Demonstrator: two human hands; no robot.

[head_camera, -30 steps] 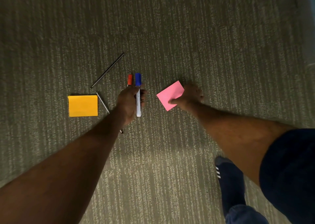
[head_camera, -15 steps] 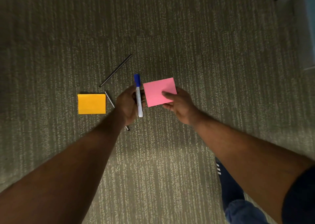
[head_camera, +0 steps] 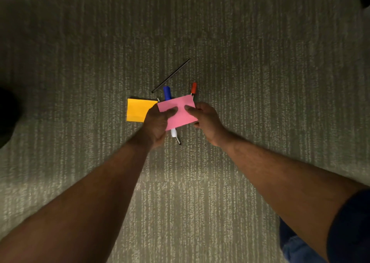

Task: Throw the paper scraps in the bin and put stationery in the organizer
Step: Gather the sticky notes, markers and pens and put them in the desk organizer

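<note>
Both thumbs are down on the one pink note [head_camera: 180,112], left hand [head_camera: 157,122] also curled round one blue-capped marker [head_camera: 166,92], right hand [head_camera: 207,120] pinching the note's edge, with one orange note [head_camera: 138,110], one red-capped marker [head_camera: 193,88] and two thin sticks [head_camera: 171,75] close by.

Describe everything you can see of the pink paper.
The pink paper is a plain, unmarked rectangle, flat and uncreased, tilted slightly with its right side higher. It is held above the carpet between both hands. The left hand lays its thumb across the left part, and the right hand lays its thumb on the upper right. The other fingers are hidden behind it. It covers the middle of a blue-capped marker, whose cap shows above it and whose white end shows below.
</note>
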